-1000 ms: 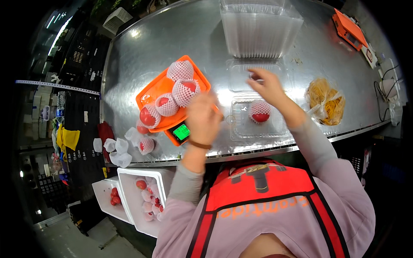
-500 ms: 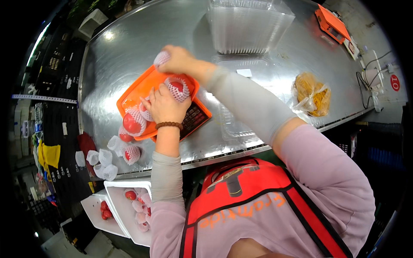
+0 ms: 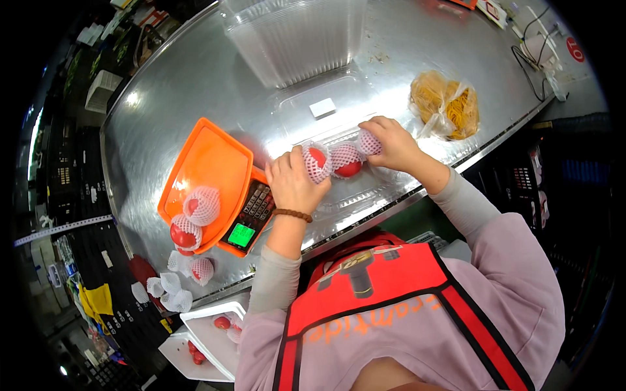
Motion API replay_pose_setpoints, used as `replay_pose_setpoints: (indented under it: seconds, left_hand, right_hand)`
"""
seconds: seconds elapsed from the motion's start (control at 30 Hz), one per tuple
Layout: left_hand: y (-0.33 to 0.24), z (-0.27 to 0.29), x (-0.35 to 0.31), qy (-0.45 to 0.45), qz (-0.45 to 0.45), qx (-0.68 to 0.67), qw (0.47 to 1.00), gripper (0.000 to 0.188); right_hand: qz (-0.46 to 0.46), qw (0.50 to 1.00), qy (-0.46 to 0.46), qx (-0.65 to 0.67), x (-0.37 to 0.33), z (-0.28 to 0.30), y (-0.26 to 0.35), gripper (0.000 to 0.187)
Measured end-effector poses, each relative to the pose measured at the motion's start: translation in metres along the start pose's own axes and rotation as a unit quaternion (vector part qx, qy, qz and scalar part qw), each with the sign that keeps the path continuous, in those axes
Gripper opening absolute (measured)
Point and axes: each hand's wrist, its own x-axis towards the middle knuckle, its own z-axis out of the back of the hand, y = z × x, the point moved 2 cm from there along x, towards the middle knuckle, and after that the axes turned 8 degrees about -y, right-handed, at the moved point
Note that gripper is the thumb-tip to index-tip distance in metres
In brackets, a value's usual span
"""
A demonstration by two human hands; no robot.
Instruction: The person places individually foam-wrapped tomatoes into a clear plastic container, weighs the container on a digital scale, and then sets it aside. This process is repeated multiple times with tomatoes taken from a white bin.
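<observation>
Both hands, left hand (image 3: 293,186) and right hand (image 3: 391,143), clamp netted apples (image 3: 332,161); squeezed loosely, one could roll off the table (image 3: 195,85).

Red fruit (image 3: 317,161) in white foam netting, criss-cross mesh pattern, at frame centre between the left hand (image 3: 293,184) and right hand (image 3: 390,142). Bright orange scale tray (image 3: 207,163) centre left, with a green lit display (image 3: 241,235) and dark keypad (image 3: 259,202) below. Shiny silver-grey steel table (image 3: 169,91). Yellow-orange contents in a clear bag (image 3: 447,105) upper right. Clear, colourless plastic boxes (image 3: 293,36) at top. Red vest (image 3: 385,313) with darker red stripes over mauve sleeves, bottom. Brown bead bracelet (image 3: 292,213).
</observation>
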Motion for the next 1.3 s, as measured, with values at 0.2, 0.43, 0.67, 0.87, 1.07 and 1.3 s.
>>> replay_pose_setpoints:
  seconds: [0.2, 0.43, 0.67, 0.87, 1.07, 1.3]
  left_hand:
    - [-0.003, -0.032, -0.008, 0.059, 0.021, -0.006, 0.998, 0.071]
    - [0.004, -0.035, -0.011, 0.054, 0.030, -0.027, 0.998, 0.072]
    - [0.001, -0.039, -0.007, 0.072, 0.054, -0.034, 0.995, 0.073]
    - [0.004, -0.045, -0.012, 0.097, 0.007, 0.014, 0.995, 0.073]
    - [0.002, -0.057, -0.019, 0.136, 0.021, 0.044, 0.990, 0.079]
    - [0.055, 0.066, -0.039, -0.136, 0.023, -0.076, 0.988, 0.083]
  right_hand:
    - [0.056, 0.992, 0.039, -0.104, -0.003, -0.009, -0.004, 0.063]
    - [0.118, 0.976, 0.023, -0.182, -0.011, -0.009, -0.008, 0.068]
    - [0.086, 0.982, 0.075, -0.148, -0.004, -0.045, 0.029, 0.077]
    - [0.142, 0.978, 0.069, -0.135, -0.023, -0.045, 0.023, 0.082]
    - [0.172, 0.974, 0.054, -0.139, -0.023, -0.048, 0.023, 0.083]
    - [0.196, 0.981, 0.006, -0.010, 0.009, -0.013, 0.078, 0.071]
